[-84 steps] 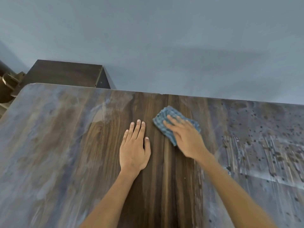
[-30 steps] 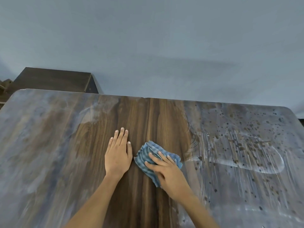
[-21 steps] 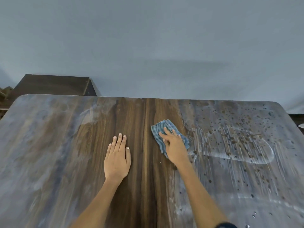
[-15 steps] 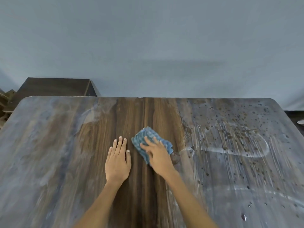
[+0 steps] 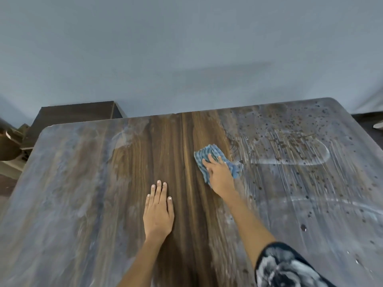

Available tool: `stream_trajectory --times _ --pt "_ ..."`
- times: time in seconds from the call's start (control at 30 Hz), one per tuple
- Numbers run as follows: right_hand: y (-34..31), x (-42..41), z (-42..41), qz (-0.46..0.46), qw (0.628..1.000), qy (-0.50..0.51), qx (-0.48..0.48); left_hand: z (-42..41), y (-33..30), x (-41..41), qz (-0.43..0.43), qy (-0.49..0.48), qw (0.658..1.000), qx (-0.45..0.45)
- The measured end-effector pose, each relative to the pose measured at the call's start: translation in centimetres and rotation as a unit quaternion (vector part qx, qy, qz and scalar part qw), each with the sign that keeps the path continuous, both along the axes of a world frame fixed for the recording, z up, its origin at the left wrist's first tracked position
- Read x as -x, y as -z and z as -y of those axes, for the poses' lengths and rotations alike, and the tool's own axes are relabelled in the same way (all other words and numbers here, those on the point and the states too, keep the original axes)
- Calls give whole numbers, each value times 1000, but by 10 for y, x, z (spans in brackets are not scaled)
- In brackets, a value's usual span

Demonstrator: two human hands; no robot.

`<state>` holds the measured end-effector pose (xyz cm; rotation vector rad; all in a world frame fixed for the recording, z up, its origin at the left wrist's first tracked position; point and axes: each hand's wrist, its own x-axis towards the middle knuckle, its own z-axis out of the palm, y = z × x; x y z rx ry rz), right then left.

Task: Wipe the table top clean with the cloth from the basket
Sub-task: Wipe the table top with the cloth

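While left hand (image 5: pixel 158 212) lies flat, fingers straight, right hand (image 5: pixel 219 175) presses one cloth (image 5: pixel 204 156) on table (image 5: pixel 72 193).

The table (image 5: pixel 83 193) is dark wood-grain, smooth, with a bare brown band down its middle; toward nine and three o'clock a dull grey film covers it, streaked and speckled with dark spots on the three o'clock side. The cloth (image 5: pixel 204 157) is blue woven fabric, ribbed and crumpled. At eleven o'clock a cabinet (image 5: pixel 72 117) looks matt dark wood.
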<state>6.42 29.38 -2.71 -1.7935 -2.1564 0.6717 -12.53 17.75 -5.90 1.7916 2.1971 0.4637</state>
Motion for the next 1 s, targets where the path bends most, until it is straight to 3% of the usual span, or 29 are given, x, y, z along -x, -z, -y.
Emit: stream_trajectory --times 0.17,0.3,0.43,0.53,0.63,0.7,0.83,0.93,1.0 --pt "7 19 55 27 987 -157 -8 28 -1 -1 -6 18 1000 10" --pt "17 -16 126 -4 967 -253 20 46 0 -1 1 24 1000 5" --pt "13 -64 128 -52 984 -168 34 64 -2 -2 5 25 1000 9" --pt "4 -61 97 -31 997 -61 40 78 -1 -3 -4 26 999 23" --pt "0 -31 85 21 999 -18 25 89 -1 -5 -8 22 999 27" --pt "0 -9 91 34 998 -42 18 95 -1 -6 -4 22 999 32" --pt "6 10 134 39 982 -187 10 106 -1 -7 -2 22 999 29" --pt "18 -11 174 21 963 -267 14 114 -1 -5 -6 31 999 35" --pt "16 -43 187 -18 964 -266 8 119 0 -4 -6 33 999 36"
